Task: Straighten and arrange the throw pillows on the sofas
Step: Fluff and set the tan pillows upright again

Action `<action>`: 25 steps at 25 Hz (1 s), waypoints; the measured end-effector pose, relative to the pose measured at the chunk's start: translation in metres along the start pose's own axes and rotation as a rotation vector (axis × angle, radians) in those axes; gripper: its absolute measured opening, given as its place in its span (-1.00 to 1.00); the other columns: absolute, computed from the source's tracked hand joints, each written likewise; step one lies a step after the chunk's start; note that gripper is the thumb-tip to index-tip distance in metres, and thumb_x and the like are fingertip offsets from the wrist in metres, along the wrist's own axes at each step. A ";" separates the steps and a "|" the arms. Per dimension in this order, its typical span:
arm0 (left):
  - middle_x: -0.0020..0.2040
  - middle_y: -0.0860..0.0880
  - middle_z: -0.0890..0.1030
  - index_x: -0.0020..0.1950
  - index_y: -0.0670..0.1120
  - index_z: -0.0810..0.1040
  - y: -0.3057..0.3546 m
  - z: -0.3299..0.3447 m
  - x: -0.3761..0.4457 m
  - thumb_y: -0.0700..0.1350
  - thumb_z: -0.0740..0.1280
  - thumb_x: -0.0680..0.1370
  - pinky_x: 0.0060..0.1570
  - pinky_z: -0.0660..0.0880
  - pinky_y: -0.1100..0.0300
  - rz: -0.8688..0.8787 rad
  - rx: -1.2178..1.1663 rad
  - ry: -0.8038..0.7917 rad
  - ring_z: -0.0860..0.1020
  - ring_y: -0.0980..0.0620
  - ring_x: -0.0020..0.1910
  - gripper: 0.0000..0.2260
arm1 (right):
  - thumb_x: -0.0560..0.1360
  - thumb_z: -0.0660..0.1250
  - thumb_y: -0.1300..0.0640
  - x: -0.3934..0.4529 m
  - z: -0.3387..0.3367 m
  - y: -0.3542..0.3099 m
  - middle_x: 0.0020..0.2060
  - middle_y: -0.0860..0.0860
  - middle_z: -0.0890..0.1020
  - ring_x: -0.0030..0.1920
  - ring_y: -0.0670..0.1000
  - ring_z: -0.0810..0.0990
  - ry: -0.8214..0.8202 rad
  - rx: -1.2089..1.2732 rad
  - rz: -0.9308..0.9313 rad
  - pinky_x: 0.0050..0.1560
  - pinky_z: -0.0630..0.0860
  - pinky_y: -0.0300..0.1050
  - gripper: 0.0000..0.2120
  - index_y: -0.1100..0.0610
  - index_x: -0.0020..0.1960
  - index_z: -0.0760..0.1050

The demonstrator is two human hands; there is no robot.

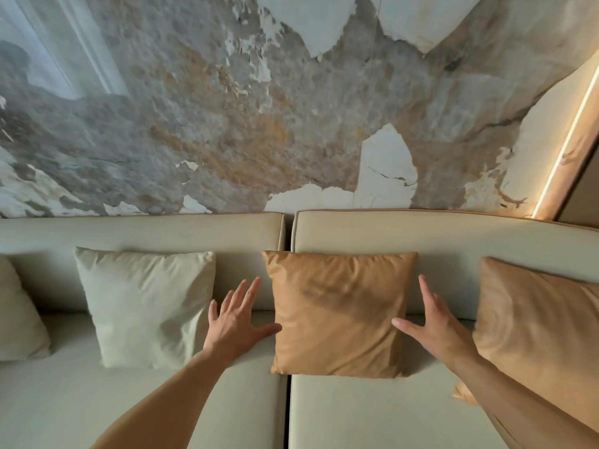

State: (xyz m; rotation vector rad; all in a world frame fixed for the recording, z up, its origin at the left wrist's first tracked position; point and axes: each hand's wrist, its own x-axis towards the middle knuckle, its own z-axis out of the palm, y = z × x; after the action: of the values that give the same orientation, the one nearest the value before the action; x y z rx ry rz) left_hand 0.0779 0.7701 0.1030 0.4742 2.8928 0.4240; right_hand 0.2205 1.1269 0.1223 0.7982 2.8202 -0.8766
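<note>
The tan pillow (340, 314) stands mid-frame between both hands: left hand (235, 319) and right hand (432, 325), fingers spread, each thumb touching its side edge.

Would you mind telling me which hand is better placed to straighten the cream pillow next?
Left. The left hand sits open in the gap between the cream pillow and the orange pillow, right beside the cream one. The right hand is on the orange pillow's far side, so it would have to cross over.

a cream pillow (17, 314) is cut off at the left edge; the right forearm (525, 403) hides the lower corner of an orange pillow (544, 322).
</note>
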 end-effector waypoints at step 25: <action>0.51 -0.10 0.31 0.54 0.20 -0.34 0.053 0.142 0.114 0.12 0.60 0.25 0.23 0.43 0.05 -0.095 -0.516 -0.175 0.43 -0.20 0.37 0.24 | 0.18 0.62 -0.07 0.112 0.074 0.071 0.33 -0.11 0.36 0.37 0.09 0.38 0.069 0.658 0.211 0.35 0.35 0.27 0.14 -0.18 0.51 -0.06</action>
State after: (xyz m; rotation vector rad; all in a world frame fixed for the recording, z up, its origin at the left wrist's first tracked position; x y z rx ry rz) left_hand 0.0178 0.8922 -0.0293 0.2691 2.4899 1.0163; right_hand 0.1541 1.1877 -0.0002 1.1766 2.4234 -1.7920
